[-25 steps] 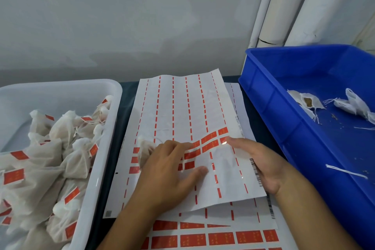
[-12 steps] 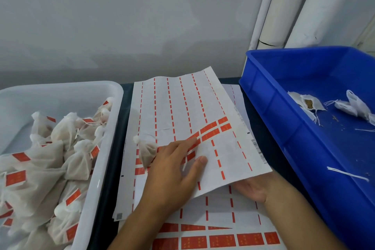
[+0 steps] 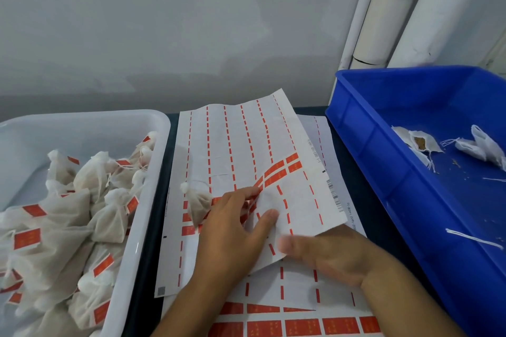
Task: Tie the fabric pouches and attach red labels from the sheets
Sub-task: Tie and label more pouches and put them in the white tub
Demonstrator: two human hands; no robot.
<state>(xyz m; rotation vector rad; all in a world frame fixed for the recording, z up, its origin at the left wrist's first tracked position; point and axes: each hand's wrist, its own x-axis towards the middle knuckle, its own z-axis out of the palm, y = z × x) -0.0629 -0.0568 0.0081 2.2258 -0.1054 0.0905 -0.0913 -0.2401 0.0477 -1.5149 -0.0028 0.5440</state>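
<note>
The left hand (image 3: 232,230) pins the pouch (image 3: 198,206) on the label sheet (image 3: 241,150), fingers spread, seemingly steadying it while the right hand (image 3: 331,254), flat and open, lifts its edge.

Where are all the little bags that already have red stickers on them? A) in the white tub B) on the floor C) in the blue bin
A: the tied pouches with red labels are piled in the white tub; the blue bin holds only a few unlabelled ones.

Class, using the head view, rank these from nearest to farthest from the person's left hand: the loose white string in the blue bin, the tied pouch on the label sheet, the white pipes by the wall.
1. Tied pouch, touching the left hand.
2. Loose white string, far right, in the blue bin.
3. White pipes, upper right by the wall.
</note>
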